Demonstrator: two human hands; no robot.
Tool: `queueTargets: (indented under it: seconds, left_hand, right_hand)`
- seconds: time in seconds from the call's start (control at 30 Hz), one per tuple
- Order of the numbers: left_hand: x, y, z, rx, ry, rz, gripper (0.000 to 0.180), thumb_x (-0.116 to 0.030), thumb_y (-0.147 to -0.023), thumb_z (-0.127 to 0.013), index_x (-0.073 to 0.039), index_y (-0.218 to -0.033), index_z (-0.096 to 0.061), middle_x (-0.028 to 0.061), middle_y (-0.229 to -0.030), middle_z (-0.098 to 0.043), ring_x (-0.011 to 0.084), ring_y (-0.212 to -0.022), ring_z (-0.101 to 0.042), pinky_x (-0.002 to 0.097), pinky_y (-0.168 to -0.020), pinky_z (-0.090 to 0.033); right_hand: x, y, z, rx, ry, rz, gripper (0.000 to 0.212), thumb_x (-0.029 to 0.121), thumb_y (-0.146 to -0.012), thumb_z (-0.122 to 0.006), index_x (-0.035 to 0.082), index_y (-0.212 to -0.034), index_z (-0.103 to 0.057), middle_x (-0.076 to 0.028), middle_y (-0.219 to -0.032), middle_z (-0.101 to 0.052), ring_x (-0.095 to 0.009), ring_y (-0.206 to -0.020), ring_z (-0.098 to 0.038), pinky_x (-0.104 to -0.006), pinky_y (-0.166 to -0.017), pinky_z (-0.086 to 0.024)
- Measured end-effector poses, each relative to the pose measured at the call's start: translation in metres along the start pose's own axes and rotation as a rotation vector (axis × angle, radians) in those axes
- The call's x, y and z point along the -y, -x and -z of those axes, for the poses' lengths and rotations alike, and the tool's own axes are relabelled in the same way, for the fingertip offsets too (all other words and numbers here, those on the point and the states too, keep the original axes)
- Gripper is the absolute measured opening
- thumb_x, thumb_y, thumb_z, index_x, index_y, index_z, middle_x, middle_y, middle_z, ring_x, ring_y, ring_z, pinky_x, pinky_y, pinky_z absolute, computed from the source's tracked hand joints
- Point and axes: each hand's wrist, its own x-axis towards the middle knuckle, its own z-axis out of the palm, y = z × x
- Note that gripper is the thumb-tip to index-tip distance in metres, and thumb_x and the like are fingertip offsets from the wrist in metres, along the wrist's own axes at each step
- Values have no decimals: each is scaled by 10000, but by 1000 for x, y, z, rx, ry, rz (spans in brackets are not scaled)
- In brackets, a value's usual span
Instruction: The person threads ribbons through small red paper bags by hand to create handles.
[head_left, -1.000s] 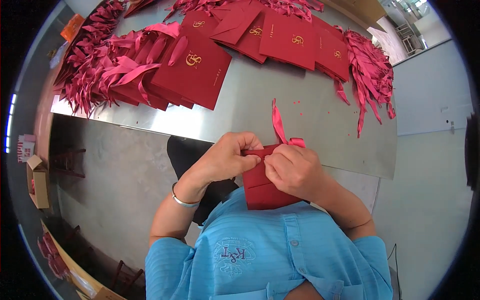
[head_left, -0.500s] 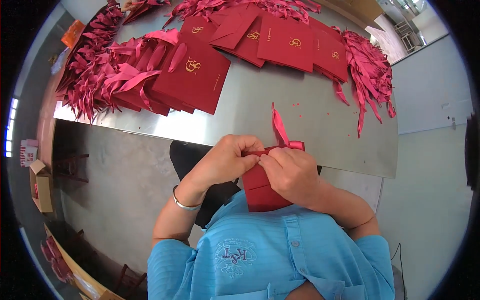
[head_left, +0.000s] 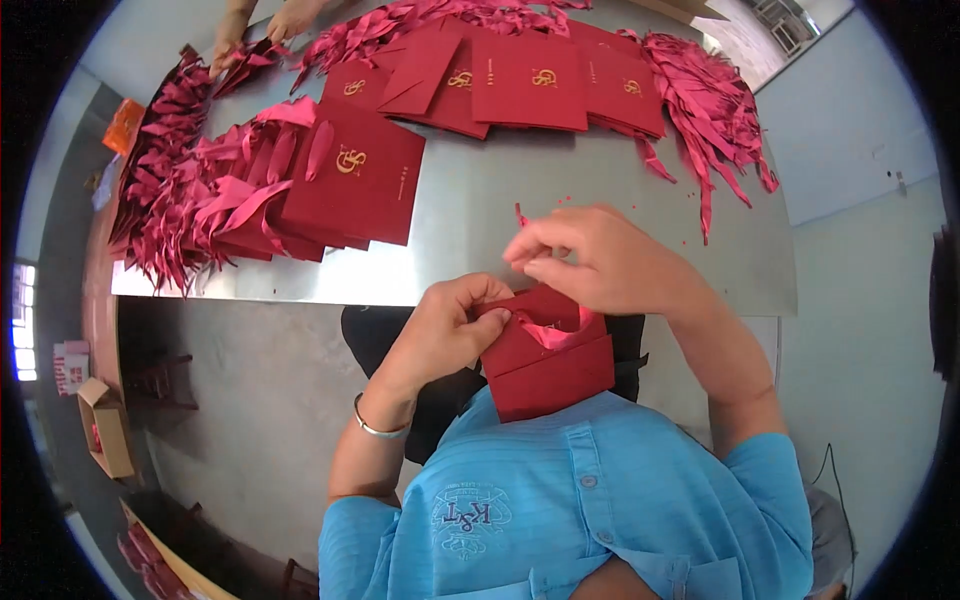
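Pinches the rim of a red bag (head_left: pixel 550 378) with the left hand (head_left: pixel 450 325), thumb pressed to curled fingers. Poises the right hand (head_left: pixel 615 255) just above the bag's mouth, fingers loosely bent; cannot tell how far open, or whether gripping anything.

Faces a grey table (head_left: pixel 470 235) with grouped red bags (head_left: pixel 370 195) at its left: could disturb their front edge only by swinging very wide, being well apart from them.

Holds the single bag in front of the blue shirt (head_left: pixel 530 500), short of the table's near edge: could drop it through a slackened left pinch, or crease its rim by squeezing too hard at one corner.

Has a pink ribbon (head_left: pixel 550 336) slung slack across the bag's mouth: could leave it twisted or uneven by tugging without smoothing.

Shows a small pink tip (head_left: pixel 519 212) beyond the right fingertips, link to the ribbon unclear: could snag it by sweeping past carelessly.
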Motion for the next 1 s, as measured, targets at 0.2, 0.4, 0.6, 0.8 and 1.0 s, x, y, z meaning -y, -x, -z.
queueTargets:
  seconds: [0.2, 0.4, 0.6, 0.8, 1.0]
  left_hand:
    - [0, 4, -12, -91, -86, -155, 127, 49, -869, -621, 17, -992, -613, -30, -826, -621, 20, -733, -538, 180, -625, -450]
    - [-12, 17, -19, -176, -310, -160, 162, 41, -828, -651, 1, -967, -580, -16, -831, -633, 0, -690, -512, 157, -574, -404]
    - [-18, 21, -24, -229, -367, -134, 155, 61, -822, -651, -1, -939, -570, -8, -828, -638, -4, -668, -525, 145, -547, -396]
    - [-8, 18, -18, -169, -161, -118, 149, 81, -840, -644, 10, -956, -583, 15, -839, -651, 22, -713, -580, 155, -597, -453]
    - [-8, 18, -13, -127, 18, -58, 152, 103, -834, -628, 20, -955, -588, 21, -865, -645, 45, -791, -586, 171, -656, -465]
  right_hand:
    - [-41, -34, -10, 610, -494, -185, 327, 8, -809, -614, -34, -1132, -584, -67, -887, -713, -106, -832, -642, -269, -708, -504]
    - [-34, -52, -7, 887, -527, -284, 446, 0, -791, -647, -66, -1213, -520, -120, -937, -720, -131, -796, -660, -261, -685, -516]
    - [-34, -57, -14, 931, -524, -247, 546, -20, -713, -712, -78, -1218, -513, -147, -934, -720, -150, -756, -668, -255, -601, -500]
    - [-30, -46, -14, 787, -647, -428, 550, -44, -648, -732, -77, -1157, -527, -133, -849, -705, -156, -704, -647, -251, -577, -489]
    - [-31, -37, -18, 577, -560, -419, 449, -11, -653, -701, -61, -1076, -559, -118, -803, -687, -150, -695, -638, -262, -565, -486]
